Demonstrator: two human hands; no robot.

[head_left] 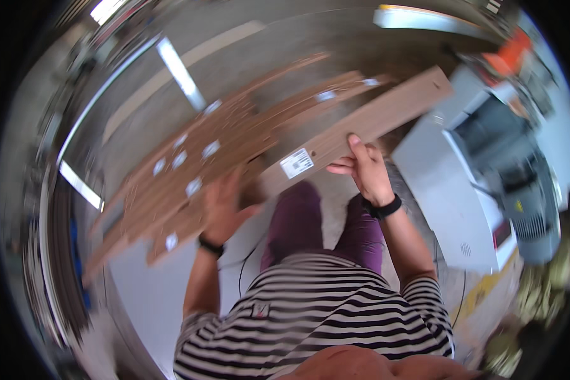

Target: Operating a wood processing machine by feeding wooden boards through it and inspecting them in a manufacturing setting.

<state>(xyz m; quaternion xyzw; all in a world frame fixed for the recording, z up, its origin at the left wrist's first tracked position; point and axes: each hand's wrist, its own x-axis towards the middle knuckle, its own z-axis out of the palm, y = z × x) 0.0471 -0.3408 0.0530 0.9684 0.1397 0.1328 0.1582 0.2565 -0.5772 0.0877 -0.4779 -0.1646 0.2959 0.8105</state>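
My right hand [366, 170] is closed on a brown wood-grain board [386, 120], thumb on top and fingers underneath. The board slants from lower left to upper right, with a white label [296, 163] near its left end and small dark holes in its face. Blurred by motion, my left hand [221, 204] looks open, thumb spread away from the fingers. It is just left of the board's near end, over the lower edge of a pile of similar boards [228, 130]. Whether it touches that pile I cannot tell.
A grey machine cabinet [446, 183] with a motor [519, 190] stands close on my right, an orange part [510, 50] at its far end. Pale surface [152, 291] lies at lower left. White metal bars [180, 73] lie beyond the pile. Cables run along the floor.
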